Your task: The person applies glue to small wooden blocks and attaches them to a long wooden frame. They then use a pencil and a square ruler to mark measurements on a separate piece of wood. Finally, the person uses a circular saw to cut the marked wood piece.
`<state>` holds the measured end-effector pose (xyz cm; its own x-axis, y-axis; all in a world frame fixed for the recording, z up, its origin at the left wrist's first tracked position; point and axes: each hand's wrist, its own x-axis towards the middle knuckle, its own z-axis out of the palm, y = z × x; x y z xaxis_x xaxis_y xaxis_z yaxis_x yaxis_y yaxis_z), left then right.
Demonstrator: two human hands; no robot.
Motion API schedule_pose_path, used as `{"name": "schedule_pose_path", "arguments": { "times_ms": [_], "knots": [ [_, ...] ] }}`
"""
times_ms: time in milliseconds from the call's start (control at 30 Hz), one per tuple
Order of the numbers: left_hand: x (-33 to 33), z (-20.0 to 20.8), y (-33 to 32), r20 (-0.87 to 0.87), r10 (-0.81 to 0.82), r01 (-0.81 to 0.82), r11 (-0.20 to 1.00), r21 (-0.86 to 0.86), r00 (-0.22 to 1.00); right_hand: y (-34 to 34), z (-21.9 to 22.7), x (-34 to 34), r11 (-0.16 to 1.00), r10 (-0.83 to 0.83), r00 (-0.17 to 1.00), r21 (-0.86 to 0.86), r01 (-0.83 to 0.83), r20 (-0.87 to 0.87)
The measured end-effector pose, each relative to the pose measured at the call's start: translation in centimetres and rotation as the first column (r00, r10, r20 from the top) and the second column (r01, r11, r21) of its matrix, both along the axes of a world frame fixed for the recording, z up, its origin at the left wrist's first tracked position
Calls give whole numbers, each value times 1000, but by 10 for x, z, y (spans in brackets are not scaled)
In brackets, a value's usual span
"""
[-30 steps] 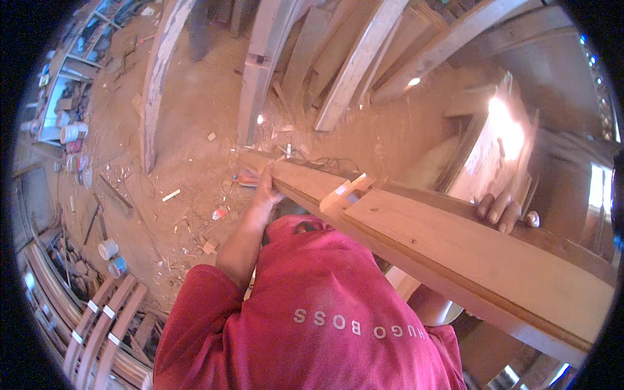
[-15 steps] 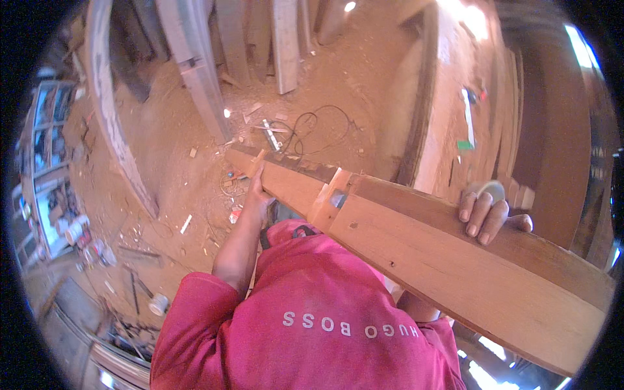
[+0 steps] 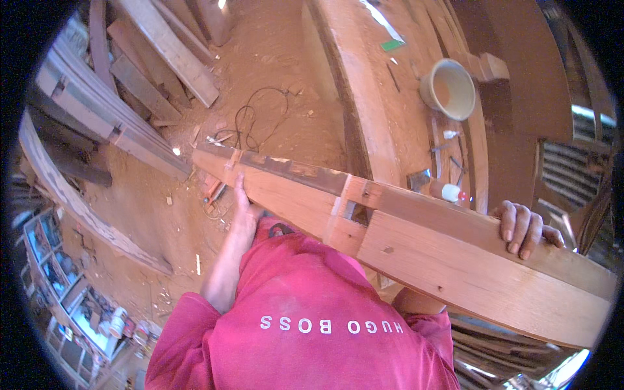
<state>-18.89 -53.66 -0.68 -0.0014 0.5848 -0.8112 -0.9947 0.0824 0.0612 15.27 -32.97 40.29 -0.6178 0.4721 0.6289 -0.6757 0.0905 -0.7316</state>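
Observation:
A long squared wooden beam (image 3: 442, 260) lies slantwise across in front of my pink shirt. A rectangular mortise and a notched step are cut near its middle, and lighter bands cross it. My left hand (image 3: 246, 209) grips the beam toward its narrow far-left end, thumb on the near face and the other fingers hidden beneath. Near the right end, my right hand (image 3: 525, 229) has its fingers bent over the beam's far edge; the palm is hidden behind the wood.
Planks (image 3: 172, 52) lean at the far left, with a curved timber (image 3: 84, 205) nearer. A black cable (image 3: 260, 120) lies coiled on the dusty floor. On thick boards at the right stand a bucket (image 3: 448, 90) and a white bottle (image 3: 447, 191). A cluttered shelf (image 3: 68, 292) is at the lower left.
The view has swung to the right: floor, planks and cable have shifted left, and the bucket and bottle have come into view. Both hands keep their hold on the beam.

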Motion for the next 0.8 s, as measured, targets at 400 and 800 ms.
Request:
{"name": "schedule_pose_path", "arguments": {
  "times_ms": [400, 800],
  "knots": [
    [128, 80, 49, -287, -175, 207, 975, 84, 942, -299, -27, 244, -402, -903, -320, -301, 865, 288],
    [214, 52, 78, -539, -339, 418, 908, 27, 771, -509, -208, 348, -891, -454, -526, -379, 251, 719]
  ]
}}
